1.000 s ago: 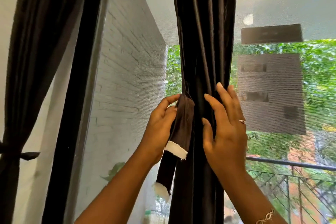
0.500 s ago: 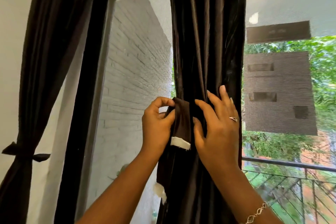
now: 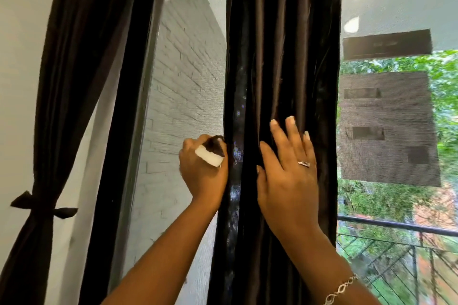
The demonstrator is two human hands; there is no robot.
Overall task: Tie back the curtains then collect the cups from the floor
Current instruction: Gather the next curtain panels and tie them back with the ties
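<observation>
A dark brown curtain [image 3: 282,62] hangs bunched in the middle of the window. At the curtain's left edge, my left hand [image 3: 202,176] is closed around the end of a dark tie-back strap [image 3: 210,153] with a white patch on it. My right hand [image 3: 288,176] lies flat on the curtain's front folds, fingers spread upward. A second dark curtain [image 3: 71,62] at the left is gathered by a knotted tie [image 3: 42,208]. No cups or floor are in view.
A black window frame [image 3: 124,111] stands between the two curtains. Through the screen I see a white brick wall [image 3: 183,86], a balcony railing [image 3: 401,228], trees and taped mesh patches [image 3: 386,129]. A pale wall [image 3: 17,57] is at the far left.
My left hand has pulled the strap end leftward off the curtain's front and closed on it; the loose hanging tail is gone from view. My right hand has flattened on the folds.
</observation>
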